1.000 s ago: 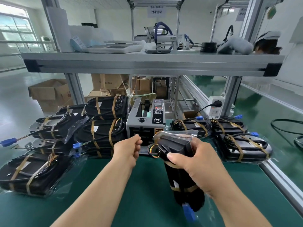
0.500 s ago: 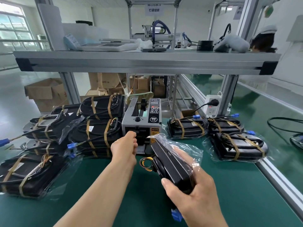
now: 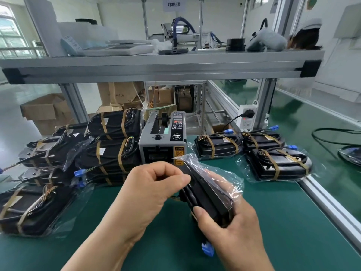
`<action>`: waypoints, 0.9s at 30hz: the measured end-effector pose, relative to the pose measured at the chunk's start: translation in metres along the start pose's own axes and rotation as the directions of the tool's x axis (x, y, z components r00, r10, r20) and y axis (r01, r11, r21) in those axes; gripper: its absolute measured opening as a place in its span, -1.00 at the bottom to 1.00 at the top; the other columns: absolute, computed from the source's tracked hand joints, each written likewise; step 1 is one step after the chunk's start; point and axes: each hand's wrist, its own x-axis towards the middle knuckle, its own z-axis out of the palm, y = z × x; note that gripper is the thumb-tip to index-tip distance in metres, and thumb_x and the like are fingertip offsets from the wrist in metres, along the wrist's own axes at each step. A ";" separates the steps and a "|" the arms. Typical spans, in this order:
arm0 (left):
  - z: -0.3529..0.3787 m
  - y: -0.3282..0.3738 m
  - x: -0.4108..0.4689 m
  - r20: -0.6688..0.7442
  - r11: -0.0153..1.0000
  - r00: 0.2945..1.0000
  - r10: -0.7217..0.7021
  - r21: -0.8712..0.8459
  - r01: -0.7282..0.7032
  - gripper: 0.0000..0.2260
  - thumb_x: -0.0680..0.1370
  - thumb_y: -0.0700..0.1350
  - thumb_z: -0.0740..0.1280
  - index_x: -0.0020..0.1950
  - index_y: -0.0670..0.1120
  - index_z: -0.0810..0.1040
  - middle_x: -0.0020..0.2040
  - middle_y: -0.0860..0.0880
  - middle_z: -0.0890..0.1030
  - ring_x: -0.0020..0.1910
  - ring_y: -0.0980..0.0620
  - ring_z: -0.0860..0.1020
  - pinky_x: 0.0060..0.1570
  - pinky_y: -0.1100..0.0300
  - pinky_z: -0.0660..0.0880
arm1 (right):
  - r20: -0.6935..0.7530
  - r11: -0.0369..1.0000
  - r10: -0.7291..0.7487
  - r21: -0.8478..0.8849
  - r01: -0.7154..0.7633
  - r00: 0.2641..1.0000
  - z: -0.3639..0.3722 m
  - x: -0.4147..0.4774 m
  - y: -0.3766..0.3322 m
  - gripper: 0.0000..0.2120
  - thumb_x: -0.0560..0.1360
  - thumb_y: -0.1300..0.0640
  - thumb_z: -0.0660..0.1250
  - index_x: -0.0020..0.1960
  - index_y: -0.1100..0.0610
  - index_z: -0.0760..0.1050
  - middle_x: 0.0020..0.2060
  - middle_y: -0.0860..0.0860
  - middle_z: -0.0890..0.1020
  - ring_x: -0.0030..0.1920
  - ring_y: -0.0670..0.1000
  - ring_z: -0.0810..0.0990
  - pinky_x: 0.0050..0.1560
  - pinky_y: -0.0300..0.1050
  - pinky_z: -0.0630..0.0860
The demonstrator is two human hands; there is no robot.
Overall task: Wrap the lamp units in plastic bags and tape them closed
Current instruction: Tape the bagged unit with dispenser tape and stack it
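Centrally, at 6 o'clock on the green bench [image 3: 283,222], the right hand [image 3: 228,229] grips a black lamp unit [image 3: 207,194] from below, fingers wrapped around its lower body, the clear plastic bag [image 3: 230,184] loose over its upper end. The left hand [image 3: 148,192] is curled, thumb and forefinger pinched against the unit's top left edge; whether they hold tape cannot be determined. Directly at 12 o'clock from both hands stands the tape dispenser [image 3: 164,141], with bagged units stacked at 9 o'clock [image 3: 109,153] and 3 o'clock [image 3: 277,165].

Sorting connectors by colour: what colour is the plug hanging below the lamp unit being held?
Blue. The plug shows in the head view, below the right hand.
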 end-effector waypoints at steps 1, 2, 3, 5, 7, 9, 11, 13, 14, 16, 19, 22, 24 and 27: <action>0.001 0.001 0.001 0.004 1.000 1.000 -0.003 0.027 0.003 -0.81 0.32 0.02 0.52 -0.27 -0.09 0.66 -0.29 -0.15 0.58 -0.28 0.07 0.47 -0.18 0.19 0.44 | 0.014 1.000 0.005 -0.006 -0.004 1.000 -0.001 0.000 0.000 -0.41 0.18 -0.09 0.45 0.22 -0.21 0.56 0.03 -0.27 0.70 0.05 -0.22 0.67 0.04 -0.41 0.53; 0.003 0.002 0.001 0.007 0.999 1.000 -0.005 0.047 0.005 -0.81 0.34 0.00 0.56 -0.27 -0.09 0.66 -0.28 -0.17 0.59 -0.30 0.07 0.47 -0.19 0.20 0.45 | 0.030 1.000 0.005 -0.014 -0.005 1.000 -0.001 0.000 -0.001 -0.40 0.19 -0.09 0.45 0.24 -0.21 0.55 0.04 -0.26 0.70 0.07 -0.21 0.67 0.04 -0.39 0.54; 0.004 0.002 0.001 0.008 0.998 1.000 -0.006 0.063 0.005 -0.82 0.35 -0.02 0.56 -0.28 -0.09 0.66 -0.30 -0.16 0.60 -0.31 0.09 0.48 -0.22 0.24 0.45 | 0.041 1.000 0.005 -0.024 -0.004 0.999 -0.001 -0.001 -0.001 -0.40 0.19 -0.09 0.45 0.25 -0.21 0.55 0.04 -0.26 0.70 0.07 -0.20 0.67 0.04 -0.38 0.54; 0.006 0.003 0.001 0.002 0.997 1.000 -0.004 0.082 0.004 -0.86 0.35 -0.04 0.51 -0.29 -0.09 0.66 -0.36 -0.05 0.58 -0.36 0.13 0.46 -0.31 0.37 0.43 | 0.038 1.000 0.001 -0.019 0.000 0.999 -0.002 -0.001 -0.003 -0.45 0.21 -0.09 0.46 0.22 -0.25 0.57 0.02 -0.28 0.70 0.05 -0.22 0.67 0.01 -0.40 0.54; 0.008 0.003 0.001 0.000 0.997 1.000 -0.007 0.081 0.007 -0.88 0.36 -0.06 0.50 -0.30 -0.08 0.66 -0.37 0.02 0.58 -0.39 0.17 0.47 -0.35 0.42 0.42 | 0.006 1.000 0.002 0.007 -0.002 1.000 -0.001 -0.002 -0.006 -0.52 0.23 -0.16 0.42 0.17 -0.30 0.59 0.00 -0.28 0.70 0.03 -0.22 0.68 -0.03 -0.38 0.56; 0.009 0.002 0.000 0.010 0.997 1.000 -0.007 0.073 0.006 -0.88 0.37 -0.06 0.50 -0.30 -0.08 0.66 -0.37 0.01 0.59 -0.38 0.16 0.48 -0.34 0.41 0.43 | -0.048 1.000 0.008 0.017 -0.007 0.999 0.001 0.000 -0.010 -0.61 0.28 -0.18 0.40 0.11 -0.37 0.59 -0.04 -0.31 0.70 0.00 -0.24 0.67 -0.06 -0.39 0.57; 0.010 0.002 0.000 0.017 0.997 1.000 -0.002 0.074 0.001 -0.88 0.36 -0.05 0.50 -0.30 -0.08 0.66 -0.36 -0.02 0.58 -0.37 0.13 0.47 -0.33 0.38 0.42 | -0.087 0.999 0.026 0.033 -0.024 0.996 0.003 0.002 -0.013 -0.74 0.40 -0.11 0.37 0.03 -0.42 0.60 -0.08 -0.34 0.69 -0.04 -0.28 0.66 -0.10 -0.43 0.54; 0.012 0.002 -0.001 0.014 0.997 1.000 0.001 0.081 -0.002 -0.88 0.37 -0.06 0.51 -0.31 -0.07 0.65 -0.37 -0.01 0.56 -0.38 0.14 0.44 -0.35 0.39 0.40 | -0.088 0.997 0.047 0.061 -0.042 0.995 0.005 0.004 -0.013 -0.74 0.52 -0.09 0.24 0.03 -0.41 0.62 -0.06 -0.33 0.69 0.00 -0.26 0.66 -0.04 -0.33 0.57; 0.012 0.002 0.000 0.014 0.997 1.000 0.002 0.082 -0.003 -0.88 0.37 -0.06 0.51 -0.32 -0.07 0.65 -0.37 0.01 0.56 -0.38 0.14 0.43 -0.36 0.40 0.39 | -0.087 0.995 0.065 0.087 -0.057 0.994 0.005 0.004 -0.013 -0.73 0.55 -0.12 0.18 0.05 -0.39 0.63 -0.03 -0.31 0.70 0.03 -0.21 0.67 0.01 -0.19 0.61; 0.015 0.002 0.001 0.012 0.997 1.000 0.003 0.074 -0.004 -0.87 0.34 -0.04 0.50 -0.31 -0.08 0.66 -0.35 0.03 0.58 -0.38 0.15 0.45 -0.34 0.41 0.41 | -0.094 0.989 0.089 0.125 -0.077 0.992 0.007 0.003 -0.012 -0.68 0.56 -0.22 0.11 0.09 -0.35 0.63 0.00 -0.24 0.71 0.06 -0.11 0.69 0.05 0.08 0.64; 0.018 0.001 0.002 -0.007 0.999 1.000 -0.005 0.052 0.005 -0.86 0.32 -0.02 0.49 -0.31 -0.08 0.67 -0.32 0.04 0.63 -0.37 0.18 0.49 -0.31 0.41 0.43 | -0.111 0.988 0.083 0.141 -0.067 0.990 0.009 0.001 -0.013 -0.63 0.52 -0.27 0.08 0.12 -0.34 0.63 0.01 -0.21 0.71 0.06 -0.06 0.70 0.05 0.17 0.64; 0.019 0.000 0.004 -0.018 0.999 1.000 -0.011 0.042 0.012 -0.90 0.37 -0.09 0.51 -0.30 -0.08 0.68 -0.31 0.00 0.66 -0.34 0.17 0.55 -0.27 0.37 0.48 | -0.117 0.990 0.056 0.133 -0.040 0.992 0.010 0.001 -0.015 -0.63 0.53 -0.25 0.07 0.12 -0.35 0.62 0.03 -0.24 0.71 0.08 -0.10 0.69 0.07 0.16 0.64; 0.020 -0.001 0.005 -0.015 0.999 1.000 -0.017 0.043 0.018 -0.91 0.39 -0.12 0.51 -0.29 -0.11 0.68 -0.28 -0.07 0.68 -0.30 0.07 0.60 -0.18 0.23 0.56 | -0.110 0.989 0.039 0.146 -0.023 0.993 0.011 0.000 -0.014 -0.64 0.55 -0.21 0.08 0.13 -0.33 0.63 0.04 -0.23 0.71 0.10 -0.10 0.68 0.08 0.13 0.64; 0.020 -0.001 0.005 -0.019 0.999 1.000 -0.016 0.050 0.017 -0.90 0.37 -0.10 0.50 -0.29 -0.12 0.67 -0.28 -0.11 0.68 -0.30 0.04 0.60 -0.16 0.17 0.56 | -0.103 0.988 0.025 0.154 -0.009 0.994 0.011 0.000 -0.014 -0.65 0.56 -0.20 0.08 0.13 -0.34 0.62 0.03 -0.23 0.71 0.09 -0.11 0.69 0.07 0.09 0.64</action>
